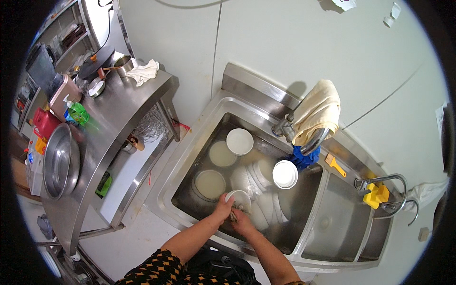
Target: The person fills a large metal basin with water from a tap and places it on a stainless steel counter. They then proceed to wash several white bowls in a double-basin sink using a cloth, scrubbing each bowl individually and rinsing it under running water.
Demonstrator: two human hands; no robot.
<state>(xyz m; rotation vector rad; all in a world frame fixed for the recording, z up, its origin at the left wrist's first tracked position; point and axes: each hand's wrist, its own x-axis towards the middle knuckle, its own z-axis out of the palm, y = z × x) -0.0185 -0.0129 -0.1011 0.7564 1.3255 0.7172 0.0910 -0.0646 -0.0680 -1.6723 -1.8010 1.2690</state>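
My left hand (223, 207) grips the rim of a white bowl (239, 198) at the near side of a steel sink (165, 188) filled with cloudy water. Close beside it, my right hand (242, 221) holds a dark, rough-looking scrubber or cloth (233, 215) against the bowl's near side; its exact kind is unclear. Several white bowls lie sunk in the water, some nested on their sides. One white bowl (240, 141) sits near the sink's far left corner, and a white faceted bowl (285, 174) is at the right.
A tap draped with a cream cloth (319, 110) rises behind the sink, above a blue cloth (305, 156). A wooden brush (335, 165) lies on the right ledge, near a second tap (400, 181) and a yellow sponge or cloth (376, 195). Left stands a steel table (114, 107) with a metal basin (61, 161).
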